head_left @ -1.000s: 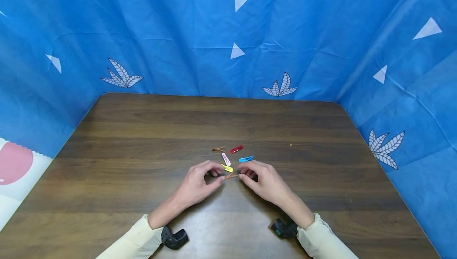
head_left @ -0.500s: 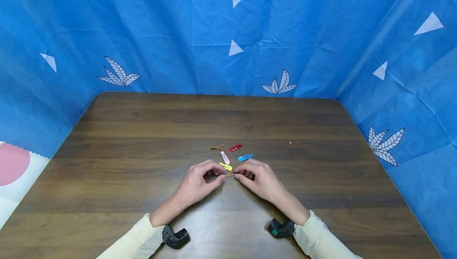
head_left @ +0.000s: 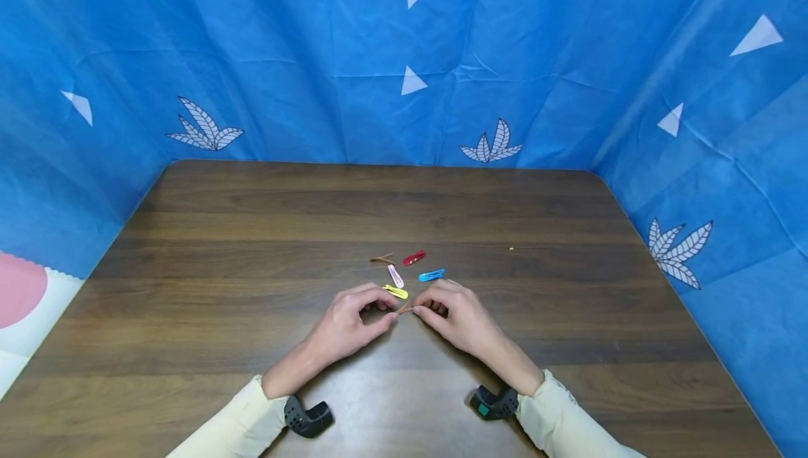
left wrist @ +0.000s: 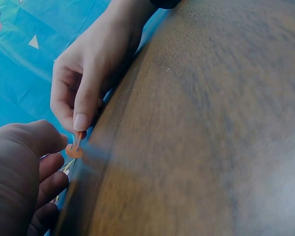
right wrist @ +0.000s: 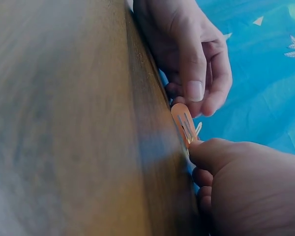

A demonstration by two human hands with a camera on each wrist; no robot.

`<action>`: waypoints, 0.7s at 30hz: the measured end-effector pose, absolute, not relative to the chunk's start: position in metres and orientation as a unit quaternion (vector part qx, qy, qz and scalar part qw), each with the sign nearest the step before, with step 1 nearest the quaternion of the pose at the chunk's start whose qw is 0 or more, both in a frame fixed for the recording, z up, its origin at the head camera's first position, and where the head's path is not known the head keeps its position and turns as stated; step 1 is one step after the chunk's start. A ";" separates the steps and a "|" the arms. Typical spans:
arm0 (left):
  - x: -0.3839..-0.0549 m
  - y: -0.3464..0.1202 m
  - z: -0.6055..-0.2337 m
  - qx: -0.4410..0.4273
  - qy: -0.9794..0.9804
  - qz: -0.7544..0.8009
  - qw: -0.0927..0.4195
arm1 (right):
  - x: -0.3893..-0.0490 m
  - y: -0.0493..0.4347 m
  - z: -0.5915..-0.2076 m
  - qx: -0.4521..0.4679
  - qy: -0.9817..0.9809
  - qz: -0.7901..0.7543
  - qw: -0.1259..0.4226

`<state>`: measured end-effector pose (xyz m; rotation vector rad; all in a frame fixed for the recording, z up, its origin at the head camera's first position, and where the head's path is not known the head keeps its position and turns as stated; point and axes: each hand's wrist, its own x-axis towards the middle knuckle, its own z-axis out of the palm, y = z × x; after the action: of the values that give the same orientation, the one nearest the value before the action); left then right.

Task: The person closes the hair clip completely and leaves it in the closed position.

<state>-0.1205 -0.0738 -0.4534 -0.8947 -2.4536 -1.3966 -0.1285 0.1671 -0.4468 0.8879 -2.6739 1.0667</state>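
Note:
My right hand (head_left: 463,318) pinches an orange snap hair clip (right wrist: 182,118) between thumb and index finger at its narrow end. The clip's inner prong stands away from its frame. My left hand (head_left: 353,321) is beside the rounded end, thumb tip right at it, with a gap between thumb and index finger in the head view. Just beyond the hands lie a yellow hair clip (head_left: 396,292), a pink one (head_left: 395,276) and a blue one (head_left: 432,275). Farther back are a red clip (head_left: 414,257) and a brown clip (head_left: 382,259) with its prong raised.
The brown wooden table (head_left: 221,290) reaches back to a blue patterned curtain (head_left: 303,58) that also runs along both sides. A tiny yellowish speck (head_left: 511,248) lies at the back right. Black wrist cameras (head_left: 308,417) sit at both cuffs.
My right hand has moved left to the orange hair clip and grips its narrow end. My left hand stays almost in place. The view has shifted slightly.

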 end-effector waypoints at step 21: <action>-0.120 -0.074 -0.454 -0.313 -0.828 -0.456 0.094 | -0.124 0.168 -0.449 0.295 -0.862 0.407 0.070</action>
<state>-0.1202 -0.0740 -0.4537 -0.9286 -2.4551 -1.3529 -0.1244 0.1680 -0.4493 0.8888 -2.5923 1.2242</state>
